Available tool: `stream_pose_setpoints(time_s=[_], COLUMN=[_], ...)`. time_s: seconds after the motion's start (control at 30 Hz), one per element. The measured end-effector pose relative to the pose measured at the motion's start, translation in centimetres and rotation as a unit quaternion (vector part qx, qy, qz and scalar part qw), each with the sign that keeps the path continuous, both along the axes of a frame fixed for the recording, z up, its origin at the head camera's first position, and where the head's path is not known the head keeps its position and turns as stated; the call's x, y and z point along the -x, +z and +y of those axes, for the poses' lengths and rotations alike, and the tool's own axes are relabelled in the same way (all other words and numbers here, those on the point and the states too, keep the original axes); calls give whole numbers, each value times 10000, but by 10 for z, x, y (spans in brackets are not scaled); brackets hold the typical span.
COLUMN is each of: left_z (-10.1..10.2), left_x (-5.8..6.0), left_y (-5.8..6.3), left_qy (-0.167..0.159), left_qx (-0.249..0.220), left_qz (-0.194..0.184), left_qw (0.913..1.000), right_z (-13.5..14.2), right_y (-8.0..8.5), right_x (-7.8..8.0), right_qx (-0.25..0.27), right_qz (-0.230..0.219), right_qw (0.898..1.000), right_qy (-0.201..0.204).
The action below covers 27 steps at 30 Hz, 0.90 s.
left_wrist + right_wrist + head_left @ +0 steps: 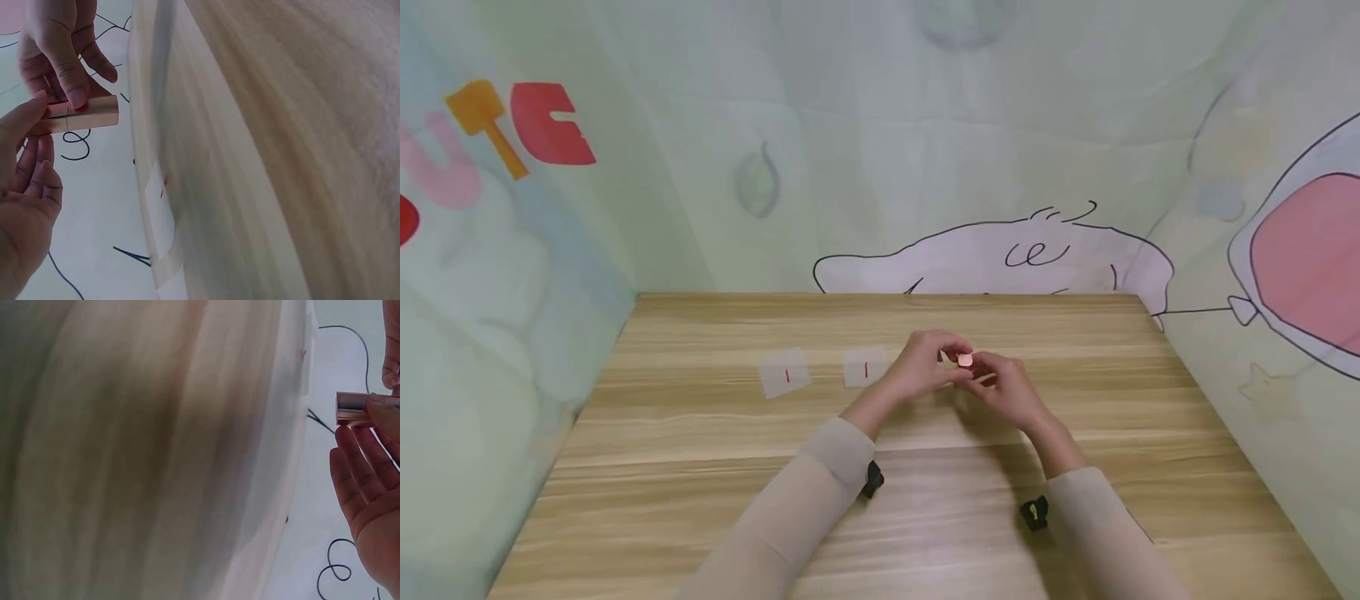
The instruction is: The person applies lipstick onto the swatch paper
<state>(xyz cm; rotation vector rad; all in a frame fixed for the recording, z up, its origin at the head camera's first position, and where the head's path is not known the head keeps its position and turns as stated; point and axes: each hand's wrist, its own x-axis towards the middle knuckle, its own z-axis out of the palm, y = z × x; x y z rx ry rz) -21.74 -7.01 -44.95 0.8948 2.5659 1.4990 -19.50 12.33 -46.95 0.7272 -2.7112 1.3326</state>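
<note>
Over the back part of the table, both hands hold a small rose-gold lipstick tube [965, 361] between them, with its squarish end facing the head camera. My left hand [919, 364] pinches one half from the left. From the other side, my right hand [1009, 390] grips the tube with thumb and fingers. A seam crosses the tube [94, 114] in the left wrist view, where the cap appears still on. The right wrist view shows the tube's shiny flat side [352, 407] under the thumb, while the lower fingers of that hand spread loosely.
Two pale paper squares, a left one [785, 373] and a right one [863, 367], lie on the wooden table [715, 467], each with a red stroke. A printed cloth [880, 150] stands behind and at both sides. Small black wrist devices [1034, 512] sit by the sleeves.
</note>
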Motion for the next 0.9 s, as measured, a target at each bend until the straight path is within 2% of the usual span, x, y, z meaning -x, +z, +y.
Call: stream_pose_setpoints(time_s=[0.3, 0.5, 0.77, 0.9], left_z=[12, 18, 22, 23], left_x=[4, 5, 8, 8], left_y=[-15, -21, -26, -27], left_qy=[174, 326, 258, 259], left_qx=[41, 21, 78, 104], left_qz=[38, 8, -12, 21], left_qw=[9998, 9995, 9996, 9996], right_z=[8, 11, 13, 14], right_y=[-13, -19, -22, -23], right_x=[5, 7, 9, 10], right_qx=[65, 90, -281, -279], right_qz=[-415, -627, -619, -685], right_qw=[9991, 9978, 9975, 9971], right_qy=[-78, -172, -179, -160])
